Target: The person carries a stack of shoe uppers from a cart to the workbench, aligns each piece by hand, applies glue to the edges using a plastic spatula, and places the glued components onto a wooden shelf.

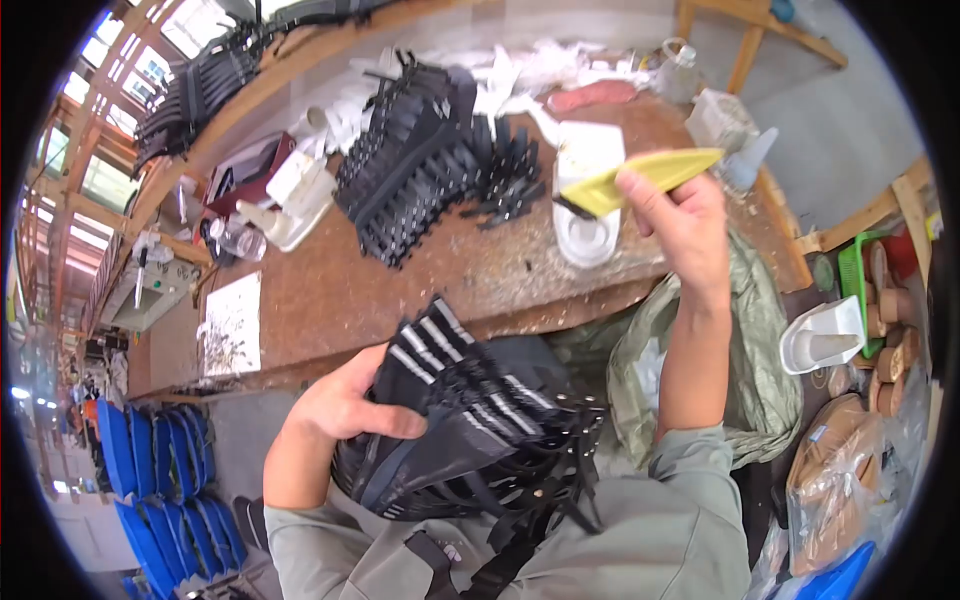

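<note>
In the head view my left hand (355,405) is closed over a stack of black strappy shoe uppers (470,420), thumb on top. The stack rests on my lap and against my body, with whitish stripes along several strap ends. Loose straps with metal studs hang at its right side. My right hand (685,215) is raised over the bench, pinching a flat yellow tool (645,180) with a dark tip; its exact kind is unclear. Right below that tip stands a white plastic container (587,240), partly hidden by the tool.
On the wooden workbench (330,290) lie a pile of black strappy uppers (415,160), a white holder (300,200), a clear bottle (238,240) and a stained white sheet (232,325). A greenish sack (765,350) stands at right, near another white container (825,335). Blue panels (160,450) stand at lower left.
</note>
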### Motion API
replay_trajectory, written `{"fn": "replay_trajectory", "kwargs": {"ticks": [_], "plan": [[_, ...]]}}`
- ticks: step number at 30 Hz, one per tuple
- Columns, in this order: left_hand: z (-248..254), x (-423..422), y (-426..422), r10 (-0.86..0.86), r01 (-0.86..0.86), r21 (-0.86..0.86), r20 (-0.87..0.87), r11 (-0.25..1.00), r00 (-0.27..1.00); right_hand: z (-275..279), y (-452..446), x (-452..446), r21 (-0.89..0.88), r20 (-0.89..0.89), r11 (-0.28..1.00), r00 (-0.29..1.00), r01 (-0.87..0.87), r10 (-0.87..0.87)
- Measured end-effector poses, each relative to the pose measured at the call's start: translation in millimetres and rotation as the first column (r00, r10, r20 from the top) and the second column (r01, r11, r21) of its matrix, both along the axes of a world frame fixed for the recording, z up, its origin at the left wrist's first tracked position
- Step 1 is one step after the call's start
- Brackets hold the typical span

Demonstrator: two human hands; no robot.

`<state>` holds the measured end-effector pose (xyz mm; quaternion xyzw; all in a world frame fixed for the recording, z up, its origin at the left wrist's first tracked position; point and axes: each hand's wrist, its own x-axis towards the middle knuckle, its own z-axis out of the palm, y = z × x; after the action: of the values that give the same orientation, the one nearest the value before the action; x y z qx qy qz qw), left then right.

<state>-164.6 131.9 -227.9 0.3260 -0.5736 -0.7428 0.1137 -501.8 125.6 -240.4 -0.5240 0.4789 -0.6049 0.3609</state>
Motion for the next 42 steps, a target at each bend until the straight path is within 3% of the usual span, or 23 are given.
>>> {"fn": "replay_trajectory", "kwargs": {"ticks": [2, 4, 6, 9, 10, 11, 12, 14, 15, 17, 19, 20, 21, 24, 26, 29, 31, 34, 35, 38, 40, 41, 42], "plan": [[2.7, 10.4, 5.2, 0.114, -0.114, 0.005, -0.020, 0.993, 0.993, -35.3, -10.3, -20.2, 0.001, -0.092, 0.998, 0.994, 0.065, -0.064], [4.9, 21.2, 5.4, 0.178, -0.181, -0.052, -0.065, 0.982, 0.982, -65.1, -22.1, -30.4, 0.085, -0.365, 0.982, 0.922, 0.167, -0.125], [11.7, 27.1, 3.5, 0.230, -0.243, -0.097, -0.124, 0.965, 0.965, -89.6, -35.5, -32.3, 0.117, -0.630, 0.947, 0.759, 0.299, -0.162], [32.5, 42.5, -10.0, 0.353, -0.369, -0.100, -0.148, 0.924, 0.924, -126.9, -48.1, -33.5, 0.134, -0.807, 0.922, 0.580, 0.363, -0.112], [42.6, 51.5, -17.8, 0.414, -0.431, -0.097, -0.154, 0.897, 0.897, -123.8, -42.4, -28.3, 0.219, -0.796, 0.874, 0.597, 0.435, -0.098], [46.9, 64.1, -33.8, 0.413, -0.436, -0.124, -0.176, 0.891, 0.894, -114.0, -29.3, -21.1, 0.099, -0.766, 0.884, 0.602, 0.456, -0.225], [60.6, 71.1, -48.4, 0.410, -0.444, -0.145, -0.214, 0.884, 0.887, -103.5, -18.2, -14.0, 0.119, -0.804, 0.786, 0.524, 0.606, -0.282], [80.3, 89.1, -88.0, 0.399, -0.481, -0.195, -0.346, 0.855, 0.849, -99.7, 0.2, -1.8, -0.028, -0.604, 0.747, 0.584, 0.664, -0.543], [93.0, 99.9, -107.3, 0.402, -0.501, -0.215, -0.378, 0.838, 0.834, -82.9, 6.3, 11.6, 0.046, -0.500, 0.769, 0.681, 0.638, -0.535], [134.2, 117.7, -151.3, 0.354, -0.513, -0.293, -0.455, 0.807, 0.817, -82.9, -5.7, 26.4, 0.000, -0.426, 0.839, 0.759, 0.544, -0.493], [188.7, 125.4, -183.6, 0.338, -0.579, -0.341, -0.557, 0.740, 0.759, -75.2, -31.2, 38.0, 0.172, -0.424, 0.911, 0.863, 0.375, -0.275], [221.5, 131.6, -201.1, 0.319, -0.597, -0.351, -0.597, 0.721, 0.736, -77.8, -45.2, 42.0, 0.174, -0.408, 0.938, 0.888, 0.301, -0.210], [255.1, 145.0, -222.1, 0.339, -0.587, -0.340, -0.566, 0.734, 0.751, -52.1, -56.2, 56.9, 0.109, -0.546, 0.962, 0.824, 0.251, -0.153], [359.7, 171.3, -284.9, 0.471, -0.658, -0.266, -0.520, 0.704, 0.713, 32.8, -79.7, 96.0, 0.250, -0.500, 0.961, 0.866, 0.118, 0.024], [428.4, 182.7, -333.7, 0.561, -0.702, -0.464, -0.423, 0.540, 0.711, 77.6, -91.0, 109.0, 0.245, -0.501, 0.966, 0.864, 0.082, 0.054], [500.3, 200.7, -406.9, 0.614, -0.719, -0.355, -0.374, 0.598, 0.695, 117.6, -100.6, 119.0, 0.246, -0.480, 0.966, 0.876, 0.085, 0.045], [513.1, 218.3, -457.9, 0.648, -0.719, -0.282, -0.313, 0.635, 0.695, 125.0, -102.5, 119.8, 0.245, -0.464, 0.964, 0.886, 0.107, 0.020], [480.1, 239.7, -535.1, 0.678, -0.702, -0.516, -0.281, 0.490, 0.679, 140.4, -96.6, 120.9, 0.327, -0.622, 0.937, 0.775, 0.124, 0.114], [467.8, 234.1, -534.3, 0.796, -0.721, -0.564, -0.173, 0.403, 0.580, 132.6, -96.5, 122.0, 0.326, -0.581, 0.936, 0.809, 0.135, 0.085], [442.7, 249.3, -548.4, 0.732, -0.709, -0.483, -0.184, 0.513, 0.655, 91.8, -94.1, 121.1, 0.334, -0.525, 0.931, 0.850, 0.150, 0.051], [450.5, 252.9, -546.5, 0.772, -0.629, -0.579, 0.002, 0.519, 0.635, 87.7, -92.4, 126.4, 0.426, -0.529, 0.891, 0.842, 0.157, 0.105], [450.6, 270.3, -569.0, 0.772, -0.460, -0.758, 0.090, 0.463, 0.629, 80.2, -95.3, 127.1, 0.433, -0.541, 0.890, 0.831, 0.141, 0.132], [457.8, 261.4, -519.4, 0.917, -0.493, -0.830, 0.052, 0.260, 0.396, 85.2, -98.2, 133.8, 0.467, -0.582, 0.869, 0.796, 0.164, 0.163]]}}
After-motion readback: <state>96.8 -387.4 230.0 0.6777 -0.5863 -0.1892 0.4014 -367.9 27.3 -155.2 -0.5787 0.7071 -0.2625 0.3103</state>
